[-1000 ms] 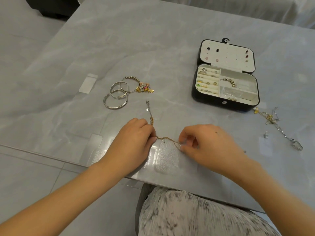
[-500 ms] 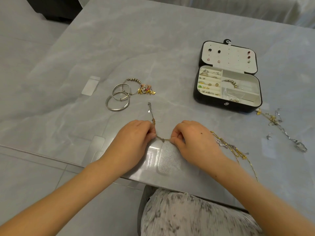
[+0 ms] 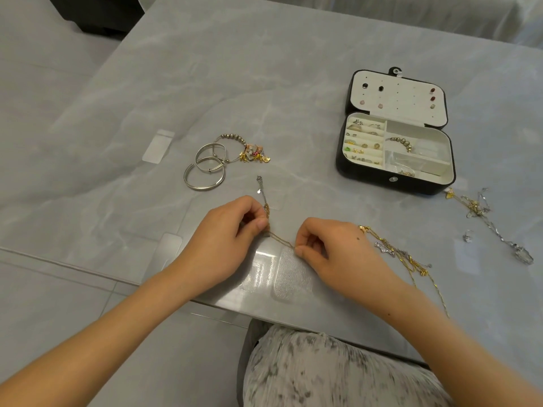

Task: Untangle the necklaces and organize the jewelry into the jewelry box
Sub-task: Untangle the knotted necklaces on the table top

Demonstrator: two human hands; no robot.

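Head: fine, perhaps twisted gold chain [image 3: 281, 240] between left hand [image 3: 226, 245] and right hand [image 3: 338, 254]

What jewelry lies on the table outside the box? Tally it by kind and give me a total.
Bangles: 2
Charm bracelet: 1
Chain pinched between left hand and right hand: 1
Chain tangles: 2
Silver piece: 1
Total: 7
Whether the pinched chain joins the nearer tangle cannot be told.
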